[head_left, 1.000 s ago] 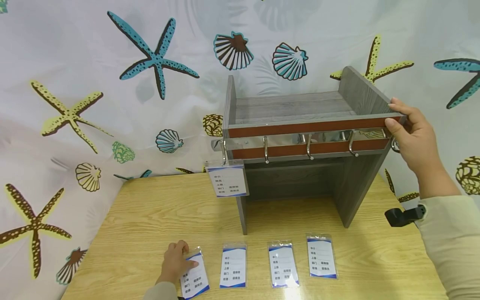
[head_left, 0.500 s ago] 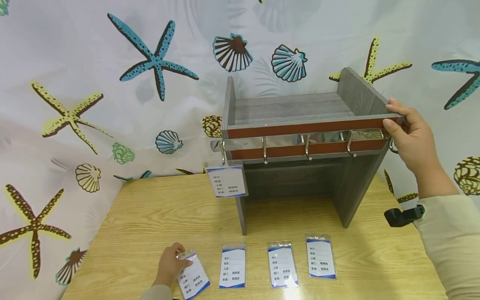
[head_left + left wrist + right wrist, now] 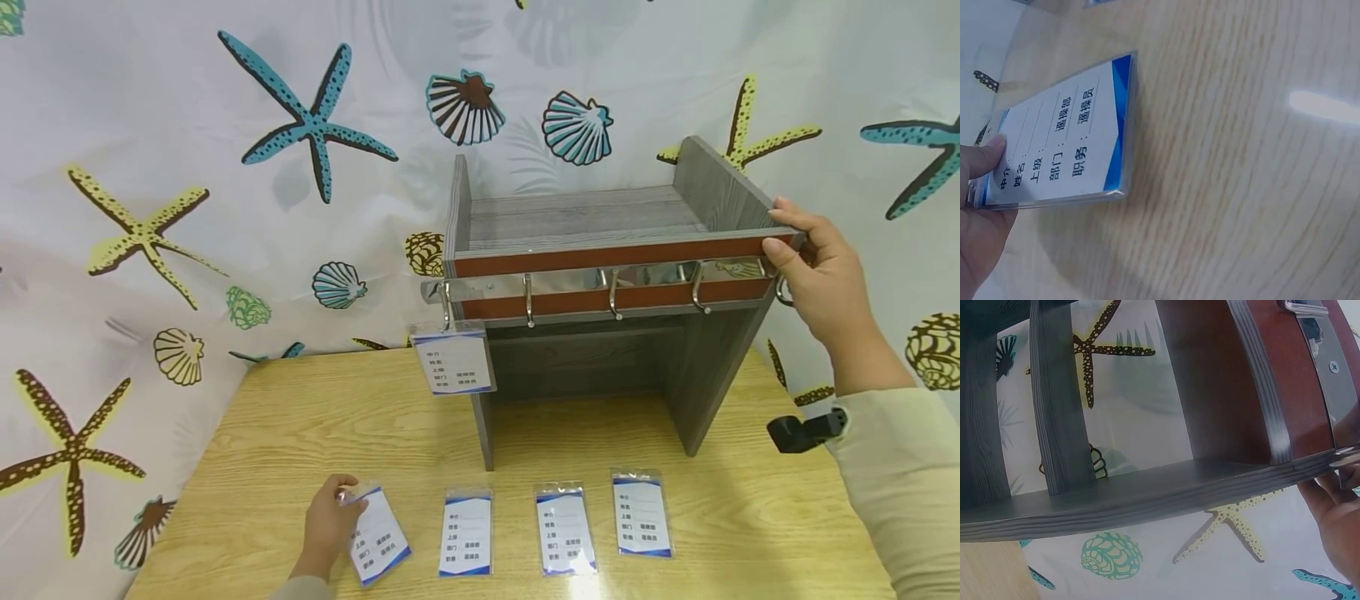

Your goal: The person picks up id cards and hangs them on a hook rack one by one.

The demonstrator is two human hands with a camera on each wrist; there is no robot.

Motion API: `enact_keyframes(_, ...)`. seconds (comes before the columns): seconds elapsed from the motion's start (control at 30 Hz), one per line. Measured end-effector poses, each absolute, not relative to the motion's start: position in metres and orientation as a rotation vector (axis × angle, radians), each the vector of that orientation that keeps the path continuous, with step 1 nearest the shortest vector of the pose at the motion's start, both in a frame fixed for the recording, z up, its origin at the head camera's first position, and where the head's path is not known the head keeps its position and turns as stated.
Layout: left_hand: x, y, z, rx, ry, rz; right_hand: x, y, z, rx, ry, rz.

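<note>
My left hand (image 3: 330,523) pinches a white-and-blue ID badge (image 3: 381,537) in a clear plastic holder, thumb over its slotted end and fingers beneath. In the left wrist view this badge (image 3: 1060,140) is tilted and casts a shadow on the wood. On the right, my right hand (image 3: 828,279) grips the front corner of a grey wooden shelf (image 3: 600,212), thumb on the front and fingers round the side. Along its red-brown front runs a shiny metal rail with several hooks (image 3: 615,296). Another badge (image 3: 456,362) hangs from the leftmost hook.
Three more badges lie in a row before the shelf: a left badge (image 3: 465,533), a middle badge (image 3: 565,533) and a right badge (image 3: 642,515). The light wooden table (image 3: 315,417) meets a cloth (image 3: 225,108) printed with starfish and shells at the back.
My left hand has shifted slightly left and up with the badge, which has come along and tilted. My right hand keeps its grip on the shelf corner.
</note>
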State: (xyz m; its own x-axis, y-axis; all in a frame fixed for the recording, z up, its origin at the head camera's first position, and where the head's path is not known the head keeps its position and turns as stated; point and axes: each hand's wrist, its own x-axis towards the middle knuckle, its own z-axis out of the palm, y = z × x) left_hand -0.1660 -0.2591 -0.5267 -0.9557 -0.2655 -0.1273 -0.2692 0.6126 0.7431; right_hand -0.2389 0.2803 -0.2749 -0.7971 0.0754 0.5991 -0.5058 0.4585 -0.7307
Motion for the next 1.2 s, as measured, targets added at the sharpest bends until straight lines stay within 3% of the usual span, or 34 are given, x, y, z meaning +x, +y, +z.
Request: enact_keyframes(1.2, -0.155, -0.190, -0.413, -0.172, 2.711, 1.790, -0.238, 0.280, -0.275, 0.340, -2.161, 1.338)
